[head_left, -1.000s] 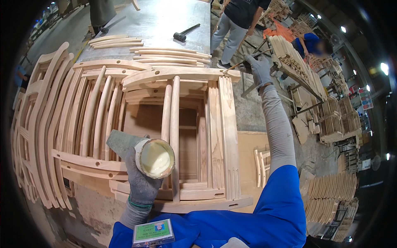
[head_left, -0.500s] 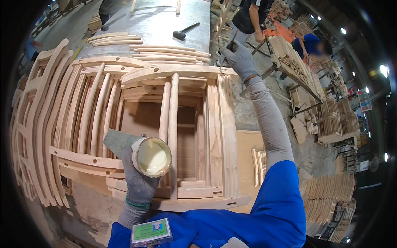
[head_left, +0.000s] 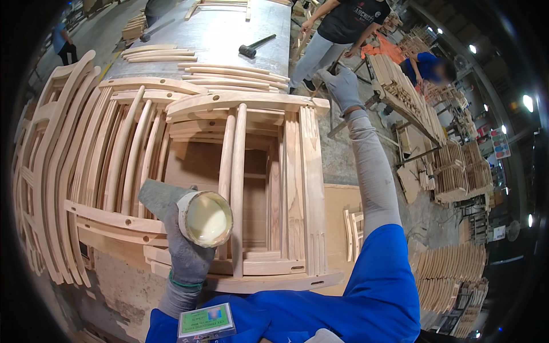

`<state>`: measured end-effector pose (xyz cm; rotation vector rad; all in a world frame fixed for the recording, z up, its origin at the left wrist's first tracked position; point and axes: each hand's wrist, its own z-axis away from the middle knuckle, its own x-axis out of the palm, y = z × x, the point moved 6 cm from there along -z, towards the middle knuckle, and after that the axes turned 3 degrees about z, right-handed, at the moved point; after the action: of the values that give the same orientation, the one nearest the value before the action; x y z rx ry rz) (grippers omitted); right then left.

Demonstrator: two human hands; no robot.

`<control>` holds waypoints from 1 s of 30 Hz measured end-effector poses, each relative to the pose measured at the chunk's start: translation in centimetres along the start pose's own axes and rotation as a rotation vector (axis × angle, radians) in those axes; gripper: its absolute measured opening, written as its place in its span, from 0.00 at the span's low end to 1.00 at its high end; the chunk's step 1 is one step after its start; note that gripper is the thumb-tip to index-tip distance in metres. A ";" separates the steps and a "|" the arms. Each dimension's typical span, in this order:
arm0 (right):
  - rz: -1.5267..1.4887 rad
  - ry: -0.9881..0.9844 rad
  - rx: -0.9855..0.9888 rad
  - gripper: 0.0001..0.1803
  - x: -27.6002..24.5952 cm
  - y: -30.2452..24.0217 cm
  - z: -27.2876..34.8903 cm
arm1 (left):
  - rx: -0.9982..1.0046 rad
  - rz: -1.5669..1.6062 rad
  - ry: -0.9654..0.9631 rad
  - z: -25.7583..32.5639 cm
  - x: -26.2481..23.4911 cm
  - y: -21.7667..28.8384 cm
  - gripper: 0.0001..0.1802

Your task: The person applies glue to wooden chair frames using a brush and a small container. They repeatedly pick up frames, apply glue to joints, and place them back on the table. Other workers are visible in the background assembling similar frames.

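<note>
While the gloved left hand (head_left: 183, 251) gripped a round tub (head_left: 206, 219) of pale glue over the wooden chair frame (head_left: 269, 188), its open mouth faced up. Outstretched past the frame's far corner, the gloved right hand (head_left: 342, 87) hung with fingers loosely curled, holding nothing.

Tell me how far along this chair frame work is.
Done: many curved wooden frames stand stacked at the left, and one frame lies assembled in front. In hand: the left hand holds an open pot of pale glue over that frame; the right hand reaches out past its far corner, holding nothing visible. Left: loose curved slats and a mallet lie on the metal table.
</note>
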<state>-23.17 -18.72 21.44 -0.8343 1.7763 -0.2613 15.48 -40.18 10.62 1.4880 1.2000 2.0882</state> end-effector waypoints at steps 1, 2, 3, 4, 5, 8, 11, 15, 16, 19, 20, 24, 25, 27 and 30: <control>0.024 -0.023 0.016 0.19 0.2 -1.1 0.4 | -0.042 0.094 0.020 0.0 -0.4 0.1 0.30; 0.048 -0.046 0.032 0.18 0.7 -2.3 0.7 | -0.009 0.028 0.028 0.1 -0.8 0.5 0.29; 0.030 -0.009 0.038 0.18 0.4 -1.9 0.7 | 0.011 -0.030 0.007 0.0 -0.8 0.7 0.29; 0.010 0.026 0.042 0.17 0.4 -1.5 0.9 | 0.106 -0.249 -0.023 0.2 -0.7 1.0 0.29; -0.011 0.060 0.047 0.17 0.6 -1.1 1.1 | 0.123 -0.276 -0.020 0.2 -0.6 1.1 0.29; -0.516 0.237 0.257 0.15 -0.3 5.9 1.5 | -0.022 0.058 -0.016 -0.1 0.7 0.1 0.29; -0.888 0.184 0.431 0.12 2.1 5.4 2.5 | -0.106 0.243 0.042 0.1 -0.3 -0.2 0.28; -0.895 0.129 0.426 0.08 0.8 6.1 3.5 | -0.103 0.275 0.043 0.5 -0.1 -0.1 0.28; -0.891 0.108 0.419 0.07 0.6 5.9 3.9 | -0.099 0.282 0.023 0.7 0.0 0.1 0.28; -0.911 0.101 0.356 0.05 -2.1 8.0 5.0 | -0.120 0.275 -0.004 0.7 0.5 -0.5 0.27; -0.930 0.105 0.321 0.05 -2.9 7.8 5.5 | -0.116 0.261 -0.014 0.7 0.9 -0.5 0.27; -1.050 0.035 0.143 0.09 -5.3 2.5 9.9 | 0.006 0.112 -0.122 1.3 3.6 0.6 0.25; -1.075 -0.038 0.109 0.09 -6.0 -0.5 12.0 | -0.033 0.181 -0.099 1.5 3.6 0.2 0.25; -1.080 -0.129 0.104 0.08 -8.4 -6.0 17.5 | -0.125 0.326 -0.064 1.5 3.3 -1.2 0.25; -0.978 -0.373 -0.077 0.10 -9.3 -10.6 25.4 | -0.143 0.307 -0.160 3.0 5.0 -0.9 0.24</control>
<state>5.37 -14.79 24.72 -1.6487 0.9279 -0.6206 15.93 -35.04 13.40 1.8244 0.7870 2.1391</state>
